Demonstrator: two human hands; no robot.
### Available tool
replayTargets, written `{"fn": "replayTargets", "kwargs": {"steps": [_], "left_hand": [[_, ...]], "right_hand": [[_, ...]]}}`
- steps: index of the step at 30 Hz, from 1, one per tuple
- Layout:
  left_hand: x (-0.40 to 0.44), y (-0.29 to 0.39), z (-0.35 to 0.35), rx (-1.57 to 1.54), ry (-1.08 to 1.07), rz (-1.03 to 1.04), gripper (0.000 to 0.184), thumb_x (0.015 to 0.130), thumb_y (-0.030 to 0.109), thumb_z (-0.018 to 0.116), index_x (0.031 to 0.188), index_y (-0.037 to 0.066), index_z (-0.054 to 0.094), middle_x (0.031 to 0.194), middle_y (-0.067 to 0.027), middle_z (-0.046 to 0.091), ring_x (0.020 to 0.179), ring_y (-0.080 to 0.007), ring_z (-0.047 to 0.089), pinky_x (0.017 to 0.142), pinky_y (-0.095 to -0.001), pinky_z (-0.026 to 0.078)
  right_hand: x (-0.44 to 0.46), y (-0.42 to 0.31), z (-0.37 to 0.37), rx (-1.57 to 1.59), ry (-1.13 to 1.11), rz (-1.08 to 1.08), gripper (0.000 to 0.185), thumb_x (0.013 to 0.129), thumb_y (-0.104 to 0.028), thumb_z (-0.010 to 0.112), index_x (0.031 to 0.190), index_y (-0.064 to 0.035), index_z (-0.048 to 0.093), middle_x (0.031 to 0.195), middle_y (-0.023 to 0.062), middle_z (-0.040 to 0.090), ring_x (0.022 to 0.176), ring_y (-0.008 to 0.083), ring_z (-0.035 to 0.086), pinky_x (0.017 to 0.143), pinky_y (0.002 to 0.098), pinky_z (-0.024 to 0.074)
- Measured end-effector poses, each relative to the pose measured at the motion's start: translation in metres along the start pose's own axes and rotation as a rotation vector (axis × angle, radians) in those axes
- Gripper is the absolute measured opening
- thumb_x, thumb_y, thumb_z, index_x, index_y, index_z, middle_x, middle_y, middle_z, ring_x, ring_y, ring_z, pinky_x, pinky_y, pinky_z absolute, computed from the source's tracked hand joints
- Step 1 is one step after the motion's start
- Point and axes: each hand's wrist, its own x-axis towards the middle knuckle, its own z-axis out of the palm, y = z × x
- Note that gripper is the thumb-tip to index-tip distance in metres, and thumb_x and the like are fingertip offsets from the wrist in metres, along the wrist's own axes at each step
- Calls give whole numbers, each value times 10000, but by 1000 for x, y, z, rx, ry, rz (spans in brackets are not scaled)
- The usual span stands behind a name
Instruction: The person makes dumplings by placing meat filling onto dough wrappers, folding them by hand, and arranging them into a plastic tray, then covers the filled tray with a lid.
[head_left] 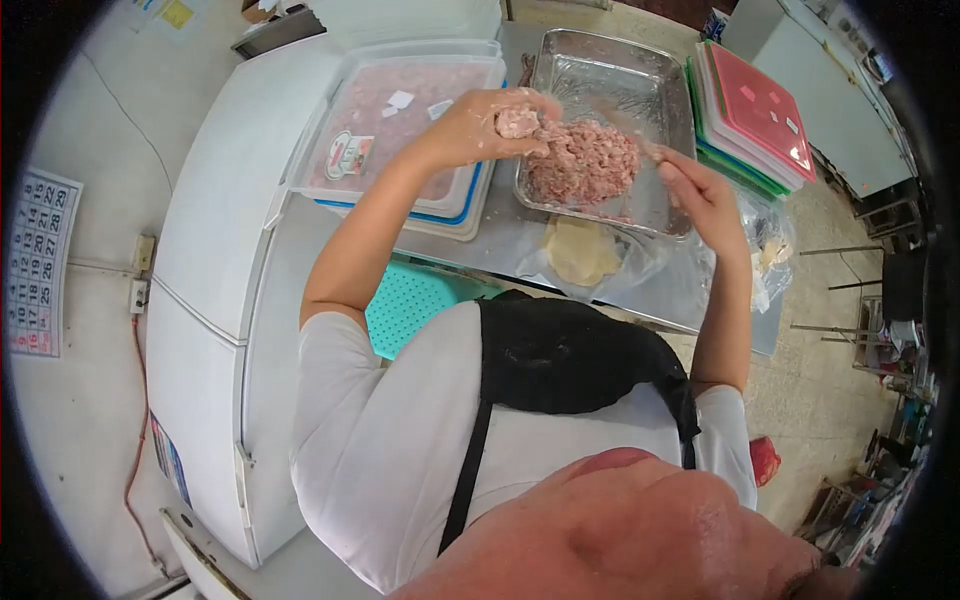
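My left hand [485, 128] is curled around a small lump of minced meat [517, 123], at the left edge of a metal tray [655, 95]. Whether a wrapper lies under that lump is hard to see. Inside the tray rests a large pink mound of minced meat [585, 165]. On the tray's right side, my right hand [700, 195] grips a thin utensil [645, 148] whose far end is blurred over the meat. Pale round dough wrappers [582, 252] lie stacked on clear plastic in front of the tray.
Left of the tray stands a clear lidded container [400, 95] of pinkish contents. Stacked coloured lids or trays [758, 105] sit to the right, above a plastic bag [775, 245]. A turquoise perforated surface [415, 310] shows below the metal table [490, 215]. A white appliance [215, 200] is at the left.
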Motion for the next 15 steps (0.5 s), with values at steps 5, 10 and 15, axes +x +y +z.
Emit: {"fn": "replayTargets", "kwargs": {"steps": [5, 10, 15], "left_hand": [[-11, -25, -28, -1, -153, 19, 276, 748, 148, 769, 959, 42, 626, 930, -36, 633, 870, -132, 599, 807, -259, 483], [-21, -53, -57, -64, -183, -5, 316, 736, 224, 782, 925, 43, 606, 893, -35, 617, 835, -136, 582, 763, -275, 471], [-22, -69, -79, 114, -239, 73, 462, 702, 349, 793, 1003, 56, 600, 896, -47, 603, 831, -162, 559, 749, -300, 453]], "right_hand": [[29, -27, 74, -378, -102, -281, 285, 919, -179, 565, 1156, -25, 607, 868, 154, 633, 721, 209, 577, 686, 317, 465], [35, -69, 103, -698, 35, -280, 274, 909, -174, 561, 1156, -68, 608, 1018, 174, 635, 877, 365, 610, 790, 378, 481], [42, -42, 114, -439, 1, -142, 299, 894, -173, 585, 1142, -8, 606, 1036, 214, 632, 937, 342, 626, 831, 355, 472]]}}
